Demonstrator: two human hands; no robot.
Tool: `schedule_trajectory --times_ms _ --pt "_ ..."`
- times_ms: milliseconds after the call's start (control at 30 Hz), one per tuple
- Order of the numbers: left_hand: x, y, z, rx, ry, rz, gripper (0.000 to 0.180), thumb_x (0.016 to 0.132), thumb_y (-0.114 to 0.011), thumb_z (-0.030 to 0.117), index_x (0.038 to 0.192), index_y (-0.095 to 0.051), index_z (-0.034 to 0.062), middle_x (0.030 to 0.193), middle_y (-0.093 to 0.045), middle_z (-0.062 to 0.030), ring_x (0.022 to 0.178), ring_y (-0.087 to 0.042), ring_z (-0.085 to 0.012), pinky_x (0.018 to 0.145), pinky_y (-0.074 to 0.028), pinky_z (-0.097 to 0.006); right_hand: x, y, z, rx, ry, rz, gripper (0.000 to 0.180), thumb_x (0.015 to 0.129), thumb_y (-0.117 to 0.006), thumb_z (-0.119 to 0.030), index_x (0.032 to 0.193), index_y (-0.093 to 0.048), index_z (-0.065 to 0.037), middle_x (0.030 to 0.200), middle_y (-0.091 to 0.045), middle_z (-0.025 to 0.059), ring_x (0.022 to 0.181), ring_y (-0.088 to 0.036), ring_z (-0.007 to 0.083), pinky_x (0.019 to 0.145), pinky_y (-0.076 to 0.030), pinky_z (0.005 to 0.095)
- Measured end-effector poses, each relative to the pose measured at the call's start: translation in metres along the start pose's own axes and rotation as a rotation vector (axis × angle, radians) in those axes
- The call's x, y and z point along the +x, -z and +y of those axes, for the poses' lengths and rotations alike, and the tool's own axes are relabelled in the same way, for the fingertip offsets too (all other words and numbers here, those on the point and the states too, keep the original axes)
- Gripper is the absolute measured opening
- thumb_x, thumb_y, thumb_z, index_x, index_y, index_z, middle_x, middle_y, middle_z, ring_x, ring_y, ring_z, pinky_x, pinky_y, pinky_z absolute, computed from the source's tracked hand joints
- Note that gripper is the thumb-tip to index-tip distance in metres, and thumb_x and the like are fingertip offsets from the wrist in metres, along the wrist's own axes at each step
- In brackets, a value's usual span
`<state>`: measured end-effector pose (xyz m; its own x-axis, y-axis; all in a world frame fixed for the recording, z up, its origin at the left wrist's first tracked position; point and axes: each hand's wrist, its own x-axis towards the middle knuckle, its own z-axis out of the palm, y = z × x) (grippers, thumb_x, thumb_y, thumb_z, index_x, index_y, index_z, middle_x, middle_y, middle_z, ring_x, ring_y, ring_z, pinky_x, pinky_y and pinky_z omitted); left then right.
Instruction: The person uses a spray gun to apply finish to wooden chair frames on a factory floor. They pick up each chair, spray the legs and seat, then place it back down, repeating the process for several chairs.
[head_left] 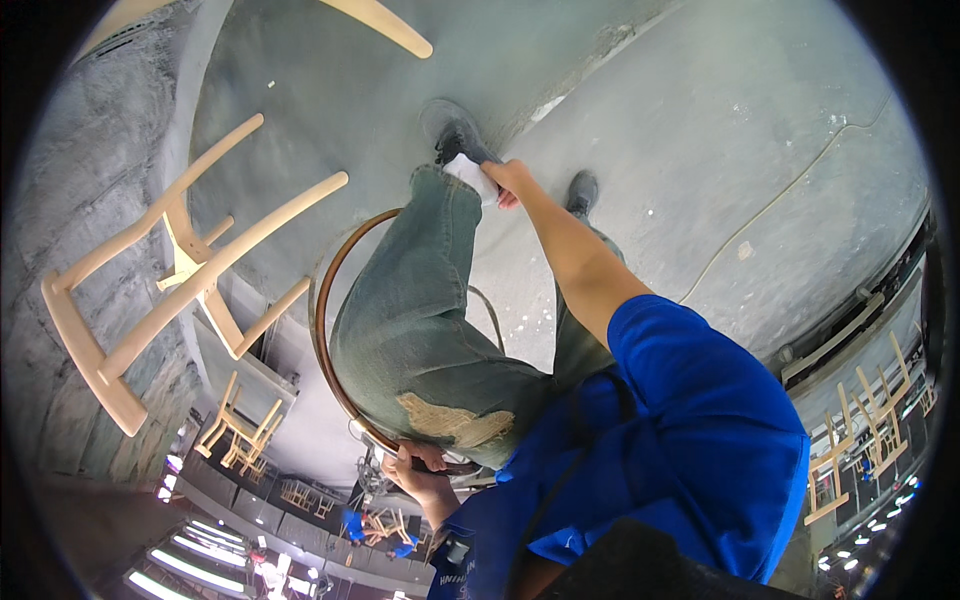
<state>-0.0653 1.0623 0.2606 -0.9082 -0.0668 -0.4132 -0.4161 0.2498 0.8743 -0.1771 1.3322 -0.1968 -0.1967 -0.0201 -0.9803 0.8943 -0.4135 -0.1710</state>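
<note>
Right of the large wooden frame (205, 274), a cable (783, 192) curves across the floor (650, 130); below the frame, light tubes (197, 570) glow.

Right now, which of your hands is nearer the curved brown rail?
Left. The left hand grips the curved brown rail at its lower part; the right hand is away from it, by the jeans cuff.

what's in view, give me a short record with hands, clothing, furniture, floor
right hand: at the white sock, grip unclear
left hand: at the curved brown rim, grip unclear
clothing: blue shirt, jeans with a tan patch, dark shoes
furniture: pale wooden chair frame, left side
floor: grey, thin cable at right
</note>
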Motion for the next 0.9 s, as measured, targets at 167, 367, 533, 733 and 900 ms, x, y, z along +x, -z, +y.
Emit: schedule_trajectory --times_ms 167,367,533,733,900 --pt "0.003 0.001 -0.003 -0.045 0.053 0.050 0.034 0.096 -0.056 0.035 0.077 -0.050 0.0072 0.044 -0.042 -0.0033 0.034 -0.037 -0.0138 0.036 -0.031 -0.026 0.004 -0.002 0.012 -0.347 0.176 0.083 0.069 0.089 -0.057 -0.059 0.107 -0.068 0.007 0.087 -0.072 0.0237 0.066 -0.073 0.0323 0.066 -0.060 0.0433" --pt "-0.001 -0.007 -0.004 0.011 0.073 0.137 0.035 0.099 -0.050 0.037 0.077 -0.048 0.0096 0.046 -0.040 -0.0022 0.036 -0.035 -0.0121 0.037 -0.028 -0.026 0.032 -0.022 0.035 0.042 -0.189 -0.289 0.055 0.099 -0.050 -0.048 0.109 -0.065 0.004 0.107 -0.071 0.0197 0.084 -0.074 0.0300 0.081 -0.059 0.0428" --pt "0.001 -0.009 -0.001 -0.036 0.120 0.163 0.032 0.099 -0.048 0.036 0.080 -0.047 0.0114 0.046 -0.038 0.0000 0.038 -0.036 -0.0109 0.041 -0.030 -0.024 0.048 -0.053 0.078 0.629 0.140 -0.221 0.036 0.103 -0.049 -0.021 0.117 -0.059 0.009 0.104 -0.071 0.0196 0.083 -0.074 0.0329 0.075 -0.062 0.0403" --pt "0.002 -0.012 0.001 -0.111 0.152 0.267 0.034 0.098 -0.053 0.032 0.075 -0.050 0.0059 0.044 -0.043 -0.0047 0.033 -0.039 -0.0138 0.033 -0.033 -0.024 0.065 -0.063 0.103 0.391 0.520 -0.143 0.025 0.098 -0.042 -0.005 0.092 -0.060 0.011 0.082 -0.070 0.0223 0.065 -0.072 0.0294 0.060 -0.062 0.0369" --pt "0.001 -0.015 -0.004 -0.117 0.180 0.238 0.032 0.097 -0.054 0.030 0.078 -0.053 0.0045 0.047 -0.045 -0.0050 0.037 -0.040 -0.0129 0.035 -0.033 -0.025 0.055 -0.060 0.107 0.096 0.496 -0.076 0.026 0.098 -0.042 -0.008 0.090 -0.061 0.008 0.070 -0.069 0.0176 0.060 -0.071 0.0250 0.058 -0.059 0.0366"
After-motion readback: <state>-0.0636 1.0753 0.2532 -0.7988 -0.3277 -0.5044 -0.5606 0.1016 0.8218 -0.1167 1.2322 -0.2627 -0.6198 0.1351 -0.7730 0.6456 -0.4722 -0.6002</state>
